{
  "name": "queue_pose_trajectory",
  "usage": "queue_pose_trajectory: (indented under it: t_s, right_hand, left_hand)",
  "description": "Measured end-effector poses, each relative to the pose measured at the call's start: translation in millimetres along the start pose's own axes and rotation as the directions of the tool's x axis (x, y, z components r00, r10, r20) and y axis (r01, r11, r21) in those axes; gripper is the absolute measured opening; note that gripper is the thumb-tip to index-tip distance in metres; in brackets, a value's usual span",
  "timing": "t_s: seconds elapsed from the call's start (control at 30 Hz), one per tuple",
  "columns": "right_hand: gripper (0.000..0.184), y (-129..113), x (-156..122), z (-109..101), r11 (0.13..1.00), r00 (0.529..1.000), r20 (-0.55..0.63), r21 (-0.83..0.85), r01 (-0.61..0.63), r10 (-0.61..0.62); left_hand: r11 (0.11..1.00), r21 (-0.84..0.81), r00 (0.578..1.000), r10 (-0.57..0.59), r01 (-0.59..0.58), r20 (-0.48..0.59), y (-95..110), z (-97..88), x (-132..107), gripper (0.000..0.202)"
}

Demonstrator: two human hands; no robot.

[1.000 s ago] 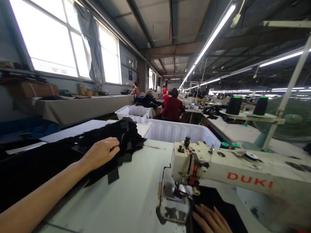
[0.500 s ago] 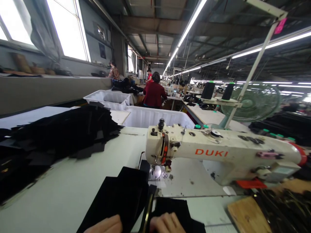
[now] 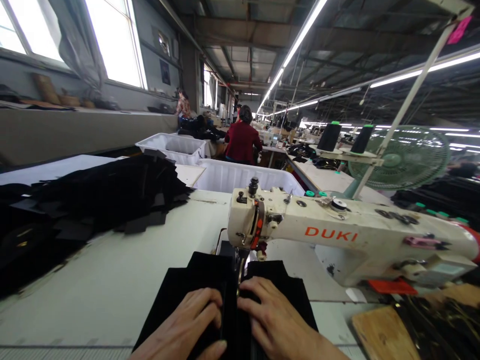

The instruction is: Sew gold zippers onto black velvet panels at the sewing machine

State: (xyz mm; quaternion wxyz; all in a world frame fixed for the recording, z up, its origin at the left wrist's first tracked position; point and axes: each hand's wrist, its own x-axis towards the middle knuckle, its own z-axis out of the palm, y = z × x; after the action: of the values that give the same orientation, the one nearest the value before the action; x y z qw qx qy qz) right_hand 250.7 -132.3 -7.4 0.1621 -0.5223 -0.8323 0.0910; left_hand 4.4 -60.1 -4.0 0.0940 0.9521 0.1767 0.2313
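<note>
Two black fabric pieces lie side by side in front of the sewing machine (image 3: 300,222), a narrow strip with gold-coloured teeth, like a zipper (image 3: 240,275), running between them up to the needle area. My left hand (image 3: 193,317) rests on the left fabric piece (image 3: 170,290), fingers curled at its inner edge and thumb apart lower down. On the right fabric piece (image 3: 300,295), my right hand (image 3: 268,310) bends its fingers over the edge beside the zipper. The hands cover much of both pieces. The machine's head hides the zipper's far end.
A large pile of black cut pieces (image 3: 112,195) spreads over the table's left side. White plastic bins (image 3: 255,175) stand behind the machine. At the right are a wooden block (image 3: 384,332), thread cones (image 3: 330,136) and a green fan (image 3: 408,157). A person in dark red (image 3: 243,140) sits farther ahead.
Both hands have come farther into view, and the fabric has moved forward towards the needle. The zipper now reaches under the machine's head. The camera view has shifted slightly.
</note>
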Motion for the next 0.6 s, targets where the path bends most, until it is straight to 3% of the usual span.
queue_pose_trajectory:
  t_s: [0.07,0.13,0.23,0.4,0.6]
  right_hand:
    - [0.053,2,-4,3,0.999,1.000,-0.018,-0.033,-0.013,0.013]
    - [0.052,4,-6,6,0.998,1.000,-0.023,-0.058,-0.020,0.019]
    - [0.059,9,-5,10,0.994,0.997,-0.055,-0.093,-0.053,0.048]
    - [0.062,25,13,7,0.988,0.993,-0.085,-0.122,-0.092,0.082]
    - [0.058,32,19,7,0.989,0.998,-0.054,-0.146,0.013,-0.021]
  left_hand:
    - [0.996,0.079,0.999,-0.026,0.028,-0.029,-2,3.2,6,0.041]
    - [0.992,0.127,1.000,0.024,-0.023,-0.004,-3,7.7,11,0.064]
    - [0.987,0.149,0.997,0.058,-0.065,0.047,-7,13.9,19,0.081]
    - [0.991,0.129,0.997,0.031,-0.039,0.064,-17,21.0,31,0.085]
    - [0.987,0.154,0.998,0.044,-0.052,0.054,-21,18.7,24,0.083]
